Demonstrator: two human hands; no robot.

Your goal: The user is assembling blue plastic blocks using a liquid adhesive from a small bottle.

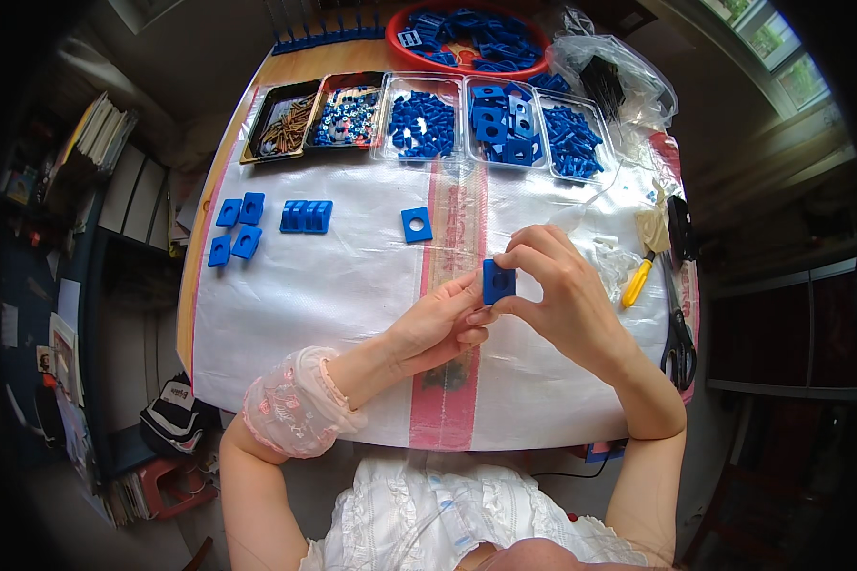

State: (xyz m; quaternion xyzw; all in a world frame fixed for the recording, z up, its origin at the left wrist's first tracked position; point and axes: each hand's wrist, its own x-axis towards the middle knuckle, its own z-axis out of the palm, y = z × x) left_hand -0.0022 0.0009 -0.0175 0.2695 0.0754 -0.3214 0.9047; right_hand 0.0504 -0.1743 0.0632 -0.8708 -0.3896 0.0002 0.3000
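**Blue square block pinched between both hands, mid-table**

Counts first. One blue square block with a centre hole is held above the white woven sheet. One more loose blue block of the same kind lies flat on the sheet, up and to the left of the hands, well apart from them. Four single blue blocks are grouped near the sheet's left edge, and one joined row of blue blocks sits just beside them. Five trays are lined along the far edge: one dark tray of brownish parts, one tray of small mixed blue and white parts, and three clear trays of blue parts. One red bowl of blue pieces is seen behind them. One pair of scissors and one yellow-handled tool lie at the right edge.

The held block is gripped at its right side and top by the right hand, thumb and fingers pressed onto it. The left hand meets it from the lower left, fingertips touching its left edge, remaining fingers curled. Block stands upright, face toward the camera, directly between the two hands.
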